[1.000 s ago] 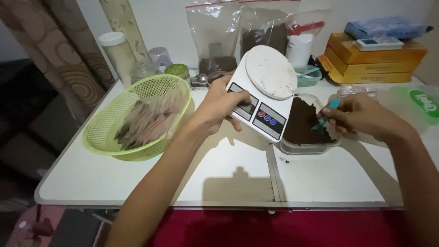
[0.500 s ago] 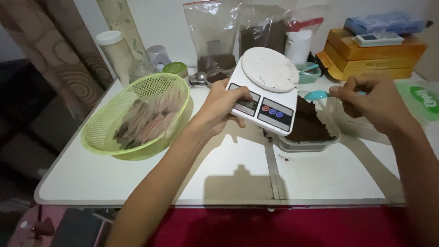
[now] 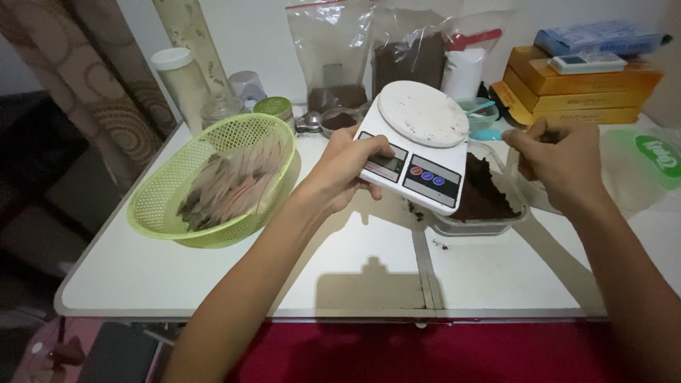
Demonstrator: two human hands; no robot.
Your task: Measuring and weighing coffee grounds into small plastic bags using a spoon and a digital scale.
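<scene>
My left hand (image 3: 345, 170) grips the left edge of a white kitchen scale (image 3: 418, 145) and holds it tilted above the table, partly over a clear plastic container (image 3: 489, 223) filled with dark brown powder (image 3: 486, 195). My right hand (image 3: 557, 159) holds a small teal spoon (image 3: 488, 134) raised above the container's far side, its bowl pointing left toward the scale. The scale's round white plate carries a few dark specks.
A green mesh basket (image 3: 213, 181) with several flat packets sits at the left. Bags of brown powder (image 3: 333, 64), jars (image 3: 181, 78) and a small teal bowl (image 3: 479, 110) line the back. Stacked yellow boxes (image 3: 574, 89) and a green-lidded container (image 3: 649, 163) stand at the right. Powder crumbs (image 3: 415, 211) lie beside the clear container.
My right hand lifted the teal spoon out of the brown powder and raised it above the container. The scale in my left hand shifted slightly right and up.
</scene>
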